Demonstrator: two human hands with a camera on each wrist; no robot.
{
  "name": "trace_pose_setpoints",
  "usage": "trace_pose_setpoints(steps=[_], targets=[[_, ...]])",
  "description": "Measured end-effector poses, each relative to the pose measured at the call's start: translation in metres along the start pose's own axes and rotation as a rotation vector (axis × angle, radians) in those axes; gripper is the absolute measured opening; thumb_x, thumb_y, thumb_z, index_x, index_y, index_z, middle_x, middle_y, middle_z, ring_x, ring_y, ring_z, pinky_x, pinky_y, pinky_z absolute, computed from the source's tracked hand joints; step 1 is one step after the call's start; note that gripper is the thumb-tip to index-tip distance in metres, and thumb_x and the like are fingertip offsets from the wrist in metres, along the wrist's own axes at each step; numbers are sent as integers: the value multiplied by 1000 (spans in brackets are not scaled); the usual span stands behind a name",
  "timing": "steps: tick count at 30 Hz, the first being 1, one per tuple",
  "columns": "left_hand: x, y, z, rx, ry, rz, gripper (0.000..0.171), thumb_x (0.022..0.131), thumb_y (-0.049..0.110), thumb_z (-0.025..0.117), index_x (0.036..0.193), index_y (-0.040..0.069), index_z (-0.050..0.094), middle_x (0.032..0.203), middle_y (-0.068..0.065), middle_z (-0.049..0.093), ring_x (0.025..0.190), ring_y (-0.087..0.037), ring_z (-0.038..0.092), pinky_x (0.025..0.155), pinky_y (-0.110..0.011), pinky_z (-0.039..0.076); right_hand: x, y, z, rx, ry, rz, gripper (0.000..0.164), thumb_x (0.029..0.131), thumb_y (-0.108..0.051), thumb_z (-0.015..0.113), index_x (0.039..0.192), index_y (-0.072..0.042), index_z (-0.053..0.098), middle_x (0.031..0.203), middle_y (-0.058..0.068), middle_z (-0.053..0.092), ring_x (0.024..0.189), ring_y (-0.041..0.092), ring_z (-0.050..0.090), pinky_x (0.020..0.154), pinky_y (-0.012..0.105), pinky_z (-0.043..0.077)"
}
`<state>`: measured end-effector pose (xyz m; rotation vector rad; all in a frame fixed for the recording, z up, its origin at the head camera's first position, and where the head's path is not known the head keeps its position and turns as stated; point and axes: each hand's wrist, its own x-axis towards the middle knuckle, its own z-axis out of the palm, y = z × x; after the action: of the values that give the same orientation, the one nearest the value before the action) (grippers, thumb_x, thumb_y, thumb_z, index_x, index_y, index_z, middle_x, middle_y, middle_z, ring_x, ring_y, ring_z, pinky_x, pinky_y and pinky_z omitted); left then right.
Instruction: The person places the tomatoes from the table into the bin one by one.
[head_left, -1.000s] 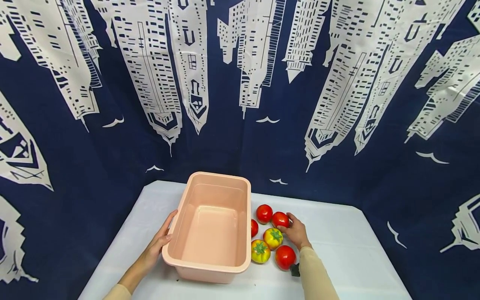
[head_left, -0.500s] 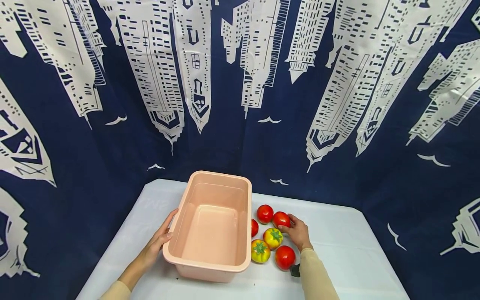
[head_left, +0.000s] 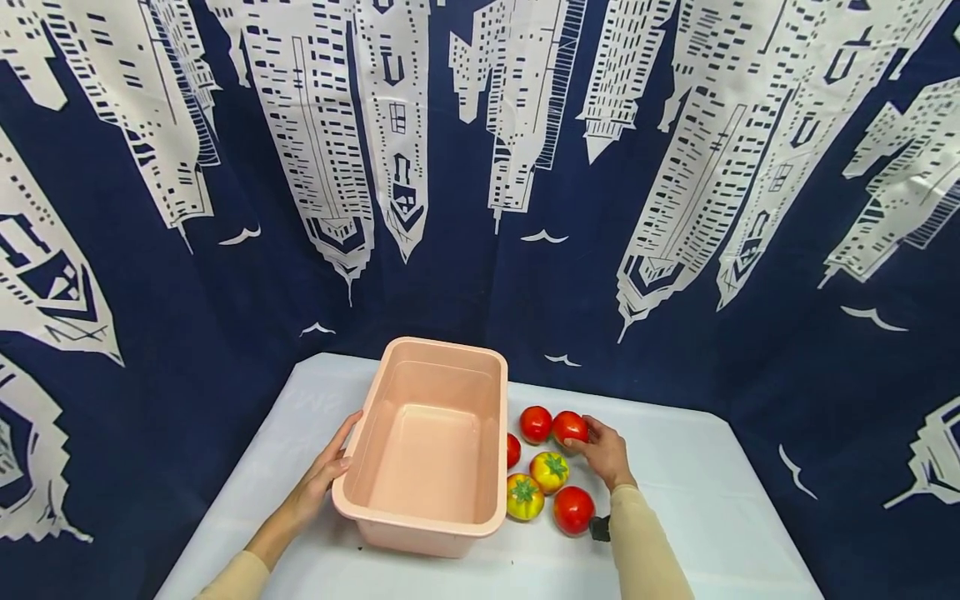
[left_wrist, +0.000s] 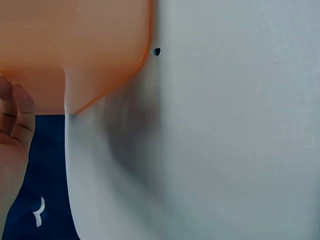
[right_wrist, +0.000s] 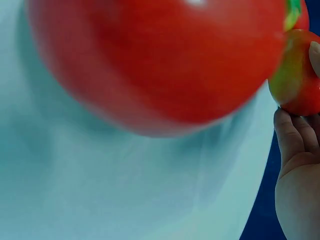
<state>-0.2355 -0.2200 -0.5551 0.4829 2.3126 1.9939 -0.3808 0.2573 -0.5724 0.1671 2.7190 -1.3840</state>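
Note:
A pink plastic tub (head_left: pixel 420 375) stands on the white table. My left hand (head_left: pixel 318 483) rests against its left side, fingers extended along the outer wall and thumb at the rim; the left wrist view shows the fingertips (left_wrist: pixel 22 107) at that wall. To the right of the tub, my right hand (head_left: pixel 606 454) grips a red tomato (head_left: pixel 570 427) from its right side. Seen from the right wrist, fingers lie under this tomato (right_wrist: pixel 300 75) and the thumb on it. Another red tomato (head_left: pixel 536 425) sits just left of it.
Two yellow-red tomatoes with green tops, one (head_left: pixel 550 472) behind the other (head_left: pixel 524 497), lie beside the tub. A large red tomato (head_left: pixel 574 510) sits near my right wrist. One red tomato (head_left: pixel 513 451) is partly hidden by the rim. A navy skyline-print cloth (head_left: pixel 480 292) hangs behind the table (head_left: pixel 690 467).
My right hand and its tomato have shifted slightly up and right relative to the neighbouring tomato. The left hand stays at the tub. The head view has moved slightly.

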Motion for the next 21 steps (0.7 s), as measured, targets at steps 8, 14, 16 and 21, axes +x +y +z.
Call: trace_pose_setpoints(steps=[8,14,16,21], targets=[[-10,-4,6,-23,21,-32,67,95,29,32,157,28,7,156,-30,21,129,-29,45,92,-33,45,6,-13,-6,18,-8,-62,73,84,-22,74,146,-1,40,147,23,45,133,40,47,105,49,43],[-6,-2,7,-13,19,-12,65,96,29,31,157,29,9,158,-26,18,130,-29,44,92,-33,45,6,-26,-15,44,-7,-107,74,84,-22,75,146,-1,41,146,22,47,132,39,48,103,47,44],[-4,-1,6,-7,15,-5,65,96,28,30,157,28,8,159,-25,16,131,-30,43,92,-33,45,6,-32,-18,66,-8,-110,73,84,-22,75,146,-1,41,147,21,47,133,38,48,103,46,44],[1,2,5,-3,12,2,66,95,28,30,157,29,9,160,-24,16,131,-36,40,93,-36,44,7,-46,-22,137,-22,-102,75,84,-23,75,148,-4,39,149,19,45,135,36,46,105,45,42]])
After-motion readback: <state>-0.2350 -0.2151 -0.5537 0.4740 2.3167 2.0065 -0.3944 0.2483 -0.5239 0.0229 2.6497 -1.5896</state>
